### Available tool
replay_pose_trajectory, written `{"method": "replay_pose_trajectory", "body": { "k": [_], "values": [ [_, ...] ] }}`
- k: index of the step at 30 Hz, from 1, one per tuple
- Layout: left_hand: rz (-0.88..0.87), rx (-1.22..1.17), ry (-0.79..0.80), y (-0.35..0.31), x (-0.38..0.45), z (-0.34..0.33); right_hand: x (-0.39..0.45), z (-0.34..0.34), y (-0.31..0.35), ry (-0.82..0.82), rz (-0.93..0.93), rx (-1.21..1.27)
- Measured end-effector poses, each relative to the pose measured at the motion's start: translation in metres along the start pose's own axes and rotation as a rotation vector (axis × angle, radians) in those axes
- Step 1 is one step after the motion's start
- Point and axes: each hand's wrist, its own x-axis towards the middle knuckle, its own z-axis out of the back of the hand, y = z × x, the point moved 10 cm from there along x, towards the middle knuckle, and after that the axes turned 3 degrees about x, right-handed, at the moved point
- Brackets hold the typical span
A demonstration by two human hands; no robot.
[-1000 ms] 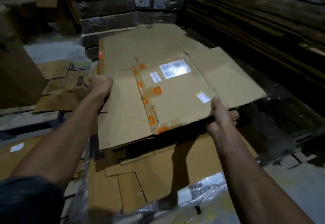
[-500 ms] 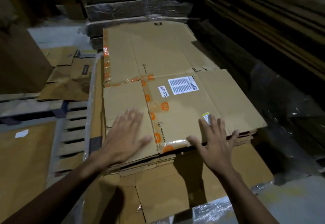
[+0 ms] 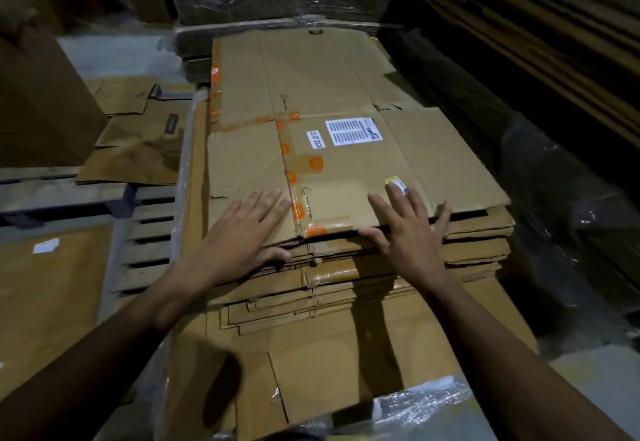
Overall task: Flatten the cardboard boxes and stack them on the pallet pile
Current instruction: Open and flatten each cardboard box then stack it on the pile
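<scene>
1. Flattened brown cardboard box (image 3: 349,167) with orange tape and white labels lies on top of the pile of flattened cardboard (image 3: 408,260), at the pile's near end.
2. Left hand (image 3: 239,233) lies flat on the box's near left part, fingers straight and spread, thumb hanging over the near edge against the sheets below.
3. Right hand (image 3: 407,229) lies flat on the box's near right part, fingers spread wide and holding nothing, thumb along the near edge.
4. Small yellow and white sticker (image 3: 394,182) shows just beyond the right hand's fingertips.
5. Large white barcode label (image 3: 353,132) sits further back on the box, beside a narrow white date label (image 3: 316,139).
6. Wooden slatted pallet (image 3: 145,233) lies to the left of the pile.
7. Loose brown cardboard sheets (image 3: 138,143) lie on the floor at far left.
8. Clear plastic wrap (image 3: 415,406) covers the pile's near bottom edge.
</scene>
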Motion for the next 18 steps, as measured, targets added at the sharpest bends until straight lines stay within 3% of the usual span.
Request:
{"method": "replay_pose_trajectory", "body": {
  "k": [3, 6, 10, 14, 18],
  "values": [
    [0.010, 0.011, 0.039, 0.002, 0.009, -0.013, 0.004, -0.023, 0.000, 0.121, -0.057, 0.023],
    [0.047, -0.036, 0.024, 0.002, 0.009, -0.011, 0.003, -0.024, -0.001, 0.142, -0.082, 0.059],
    [0.128, -0.194, -0.063, -0.005, 0.003, 0.003, -0.019, -0.009, -0.002, 0.048, -0.115, 0.178],
    [0.169, -0.401, -0.140, -0.036, -0.012, 0.015, -0.075, -0.009, -0.023, -0.020, -0.303, 0.401],
    [0.142, -0.447, -0.153, -0.074, -0.027, 0.015, -0.147, -0.016, -0.047, -0.027, -0.461, 0.438]
  ]
}}
